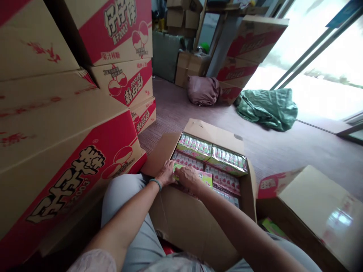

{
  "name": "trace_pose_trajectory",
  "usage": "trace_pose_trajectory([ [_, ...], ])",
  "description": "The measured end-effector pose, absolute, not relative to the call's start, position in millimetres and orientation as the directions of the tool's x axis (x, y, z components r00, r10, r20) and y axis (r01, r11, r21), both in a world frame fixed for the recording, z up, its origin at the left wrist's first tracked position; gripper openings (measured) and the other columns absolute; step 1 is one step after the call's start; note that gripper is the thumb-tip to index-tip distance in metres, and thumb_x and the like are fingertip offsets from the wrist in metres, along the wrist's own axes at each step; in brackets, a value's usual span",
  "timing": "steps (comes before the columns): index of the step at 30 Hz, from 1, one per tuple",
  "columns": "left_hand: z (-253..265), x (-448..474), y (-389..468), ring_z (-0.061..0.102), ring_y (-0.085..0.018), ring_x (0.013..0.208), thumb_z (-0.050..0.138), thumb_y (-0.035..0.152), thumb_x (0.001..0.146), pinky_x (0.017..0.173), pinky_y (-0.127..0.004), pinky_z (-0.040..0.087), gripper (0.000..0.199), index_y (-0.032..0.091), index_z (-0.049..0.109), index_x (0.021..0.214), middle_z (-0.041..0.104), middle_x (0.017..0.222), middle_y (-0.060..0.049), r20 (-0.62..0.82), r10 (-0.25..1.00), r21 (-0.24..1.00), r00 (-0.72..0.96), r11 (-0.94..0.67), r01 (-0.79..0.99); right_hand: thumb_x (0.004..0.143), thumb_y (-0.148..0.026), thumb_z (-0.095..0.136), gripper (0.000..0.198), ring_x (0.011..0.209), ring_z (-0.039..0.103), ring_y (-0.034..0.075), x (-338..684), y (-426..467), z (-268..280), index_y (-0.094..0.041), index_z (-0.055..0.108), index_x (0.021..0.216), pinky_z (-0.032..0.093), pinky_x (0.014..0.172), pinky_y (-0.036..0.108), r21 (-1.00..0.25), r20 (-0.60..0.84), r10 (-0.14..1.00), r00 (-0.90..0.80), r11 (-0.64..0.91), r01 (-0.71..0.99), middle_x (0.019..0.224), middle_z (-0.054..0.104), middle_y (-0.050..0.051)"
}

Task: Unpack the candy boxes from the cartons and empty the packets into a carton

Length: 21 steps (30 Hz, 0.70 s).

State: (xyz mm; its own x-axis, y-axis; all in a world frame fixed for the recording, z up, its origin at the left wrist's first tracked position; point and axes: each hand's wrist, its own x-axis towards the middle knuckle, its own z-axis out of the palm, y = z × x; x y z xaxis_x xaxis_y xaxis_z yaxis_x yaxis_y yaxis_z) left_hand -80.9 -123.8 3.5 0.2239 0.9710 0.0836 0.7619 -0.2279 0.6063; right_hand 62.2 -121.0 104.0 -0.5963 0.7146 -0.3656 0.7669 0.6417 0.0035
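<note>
An open cardboard carton (204, 219) stands between my knees, its flaps folded out. Inside it lie several green-and-pink display boxes (195, 151) of small wrapped sweets, some under shiny clear film. My left hand (167, 173), with a beaded bracelet at the wrist, grips the left end of a small green candy box (207, 178) near the carton's front side. Bent over the same box is my right hand (189, 178), its fingers closed on the upper part. The fingertips of both hands are partly hidden.
Tall stacks of printed cartons (110, 162) rise at the left. Another carton (317, 204) stands open at the right. Beyond are a brown bundle (203, 90), a green cloth bundle (268, 108), stacked cartons (241, 60) and a bright glass door (317, 75).
</note>
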Motion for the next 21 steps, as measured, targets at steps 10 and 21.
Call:
trace_pose_trajectory([
  [10, 4.0, -62.1, -132.8, 0.052, -0.03, 0.114, 0.078, 0.031, 0.059, 0.1, -0.043, 0.044, 0.064, 0.019, 0.049, 0.115, 0.054, 0.115, -0.011, 0.084, 0.942, 0.662, 0.325, -0.297, 0.688, 0.092, -0.021, 0.047, 0.026, 0.086, 0.069, 0.026, 92.8, -131.0, 92.5, -0.014, 0.064, 0.109, 0.047, 0.07, 0.031, 0.088, -0.426, 0.736, -0.526, 0.612, 0.786, 0.088, 0.071, 0.015],
  [21, 1.1, -44.4, -128.7, 0.051, -0.029, 0.117, 0.068, 0.023, 0.065, 0.103, -0.042, 0.043, 0.056, 0.019, 0.046, 0.117, 0.053, 0.116, -0.012, 0.041, 0.918, 0.651, 0.395, -0.325, 0.686, 0.094, -0.016, 0.036, 0.035, 0.085, 0.069, 0.024, 249.5, -128.1, 108.0, -0.02, 0.064, 0.114, 0.044, 0.066, 0.03, 0.205, -0.444, 0.847, -0.292, 0.413, 0.887, 0.09, 0.072, 0.011],
])
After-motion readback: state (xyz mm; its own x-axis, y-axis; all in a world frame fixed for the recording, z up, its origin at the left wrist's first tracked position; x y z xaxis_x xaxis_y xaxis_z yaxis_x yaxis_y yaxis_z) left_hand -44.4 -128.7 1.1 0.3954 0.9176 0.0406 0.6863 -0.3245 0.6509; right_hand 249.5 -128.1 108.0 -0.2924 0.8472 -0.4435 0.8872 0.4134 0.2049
